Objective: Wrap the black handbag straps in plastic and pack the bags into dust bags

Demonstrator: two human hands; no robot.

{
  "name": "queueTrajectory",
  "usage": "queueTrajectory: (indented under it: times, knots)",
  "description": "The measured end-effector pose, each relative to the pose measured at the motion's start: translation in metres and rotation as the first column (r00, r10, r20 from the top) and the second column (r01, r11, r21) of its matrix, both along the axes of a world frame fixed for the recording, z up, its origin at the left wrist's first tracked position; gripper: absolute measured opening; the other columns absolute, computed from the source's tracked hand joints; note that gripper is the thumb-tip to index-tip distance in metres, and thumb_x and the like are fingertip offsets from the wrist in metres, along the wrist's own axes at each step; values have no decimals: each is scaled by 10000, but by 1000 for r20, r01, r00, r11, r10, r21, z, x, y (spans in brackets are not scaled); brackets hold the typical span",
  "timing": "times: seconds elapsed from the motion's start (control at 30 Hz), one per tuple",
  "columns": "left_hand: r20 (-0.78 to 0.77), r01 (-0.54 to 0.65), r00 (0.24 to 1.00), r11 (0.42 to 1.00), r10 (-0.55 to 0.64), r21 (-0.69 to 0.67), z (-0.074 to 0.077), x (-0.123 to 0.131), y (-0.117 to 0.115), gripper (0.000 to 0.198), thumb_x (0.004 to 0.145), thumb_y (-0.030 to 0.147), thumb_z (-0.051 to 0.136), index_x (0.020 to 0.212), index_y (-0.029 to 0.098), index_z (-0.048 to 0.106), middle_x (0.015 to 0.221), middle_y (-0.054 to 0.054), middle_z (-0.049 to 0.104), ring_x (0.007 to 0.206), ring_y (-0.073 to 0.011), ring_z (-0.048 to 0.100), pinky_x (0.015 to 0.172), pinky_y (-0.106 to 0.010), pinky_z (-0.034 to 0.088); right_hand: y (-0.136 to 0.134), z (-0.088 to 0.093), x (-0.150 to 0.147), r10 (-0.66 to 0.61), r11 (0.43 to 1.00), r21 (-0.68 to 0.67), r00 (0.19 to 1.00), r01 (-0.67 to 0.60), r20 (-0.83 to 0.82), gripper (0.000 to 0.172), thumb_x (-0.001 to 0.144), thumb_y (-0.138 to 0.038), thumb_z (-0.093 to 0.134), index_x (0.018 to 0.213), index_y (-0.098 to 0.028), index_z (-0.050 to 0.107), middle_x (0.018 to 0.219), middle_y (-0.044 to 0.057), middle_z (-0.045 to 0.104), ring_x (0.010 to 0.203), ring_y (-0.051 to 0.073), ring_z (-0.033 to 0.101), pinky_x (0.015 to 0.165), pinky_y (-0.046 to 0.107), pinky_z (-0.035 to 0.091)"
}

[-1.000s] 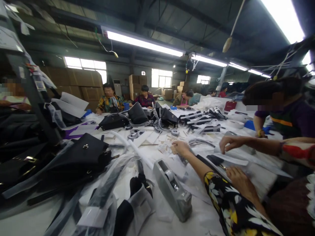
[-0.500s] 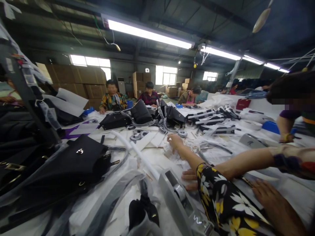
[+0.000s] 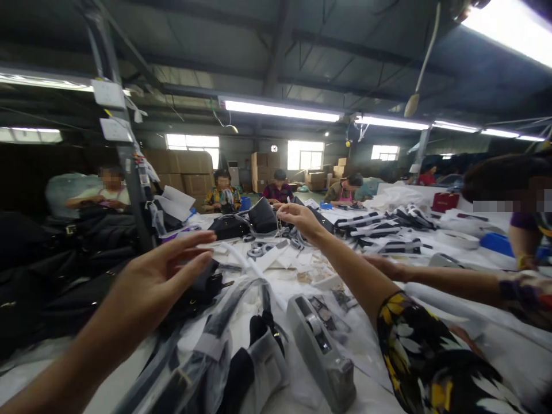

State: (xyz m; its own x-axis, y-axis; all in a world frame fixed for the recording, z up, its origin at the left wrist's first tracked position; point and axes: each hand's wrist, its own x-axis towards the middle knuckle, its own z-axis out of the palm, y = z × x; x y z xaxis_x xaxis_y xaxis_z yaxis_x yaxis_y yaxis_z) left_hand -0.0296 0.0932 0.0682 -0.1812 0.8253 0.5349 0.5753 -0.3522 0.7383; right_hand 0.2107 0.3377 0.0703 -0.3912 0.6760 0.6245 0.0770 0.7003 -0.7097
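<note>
My left hand (image 3: 159, 276) is raised at the left over black bags, its fingers spread and nothing between them. Farther forward, near the middle, my right hand (image 3: 299, 218) has its fingertips pinched together; something small and thin shows at them, too small to name. Behind it lie a black bag (image 3: 263, 215) and wrapped straps. A grey tape dispenser (image 3: 317, 351) stands below my right forearm. Left of the dispenser, a black bag with a plastic-wrapped handle (image 3: 215, 339) lies on the table.
A co-worker's arm (image 3: 452, 284) reaches in from the right, close to my right forearm. Black bags (image 3: 56, 282) are heaped at the left beside a metal post (image 3: 133, 190). Black-and-white straps (image 3: 366, 227) and a blue bin (image 3: 495, 244) lie at the right.
My left hand has come into view at the left. My right hand has risen and its fingers have closed together. The view has turned left, and the co-worker's hand has moved back from the dispenser.
</note>
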Motion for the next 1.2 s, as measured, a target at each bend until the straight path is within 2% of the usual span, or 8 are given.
queueTrajectory:
  times: [0.13, 0.2, 0.37, 0.53, 0.77, 0.93, 1.03, 1.2]
  knots:
    - [-197, 138, 972, 990, -128, 36, 33, 37, 29, 678, 758, 607, 716, 1283, 185, 638, 1243, -129, 691, 1076, -286, 671, 845, -366, 558, -76, 29, -10, 133, 990, 47, 988, -130, -83, 154, 818, -316, 711, 840, -165, 690, 1322, 84, 649, 1264, 246, 570, 1122, 466, 335]
    - [-248, 189, 954, 980, -167, 66, 40, 54, 35, 548, 767, 568, 725, 1135, 162, 727, 1123, -125, 743, 986, -278, 703, 839, -356, 542, -111, 36, -12, 154, 987, 58, 982, -148, -113, 141, 808, -305, 723, 833, -169, 695, 1323, 79, 647, 1283, 251, 554, 1126, 481, 332]
    - [-232, 236, 952, 960, -197, 151, 43, 77, 8, 334, 872, 475, 639, 944, 181, 781, 861, -48, 780, 803, -210, 705, 714, -280, 506, -173, 32, -7, 143, 990, 29, 940, -141, -310, 176, 800, -343, 737, 848, -180, 688, 1234, 83, 690, 1192, 234, 618, 1065, 425, 443]
    - [35, 398, 916, 917, -399, 36, 45, 80, -22, 399, 827, 528, 686, 918, 146, 758, 853, -69, 765, 830, -210, 696, 780, -307, 537, -208, 3, 2, 157, 975, -70, 870, -213, -467, 212, 816, -369, 745, 888, -195, 648, 1156, 63, 710, 1127, 218, 647, 1053, 391, 458]
    - [325, 583, 789, 803, -522, -125, 41, 91, -38, 330, 842, 469, 709, 860, 140, 718, 858, -63, 741, 777, -166, 698, 778, -292, 565, -259, -43, 7, 311, 837, -287, 837, -465, -450, 604, 877, -535, 673, 1384, -258, 494, 1239, 92, 675, 1189, 261, 615, 996, 404, 458]
    - [505, 652, 699, 742, -507, -158, 36, 93, -51, 236, 863, 364, 714, 935, 140, 711, 814, -30, 699, 686, -96, 659, 685, -206, 547, -280, -67, 5, 262, 817, -385, 872, -429, -415, 555, 838, -424, 760, 1316, -240, 545, 922, 48, 742, 918, 198, 698, 748, 275, 512]
    - [579, 678, 649, 720, -494, -146, 28, 84, -60, 208, 863, 346, 714, 934, 150, 712, 711, 27, 597, 496, -8, 469, 516, -124, 439, -287, -84, 3, 250, 783, -432, 863, -447, -439, 449, 827, -433, 764, 1202, -239, 613, 787, 8, 709, 679, 149, 684, 555, 209, 490]
    - [549, 635, 727, 707, -412, -311, 0, 55, -85, 256, 851, 420, 712, 896, 168, 707, 635, 40, 552, 429, -6, 304, 414, -125, 299, -302, -113, -2, 321, 679, -512, 840, -526, -437, 429, 875, -557, 659, 1074, -177, 684, 646, 5, 674, 401, 80, 557, 354, 147, 373]
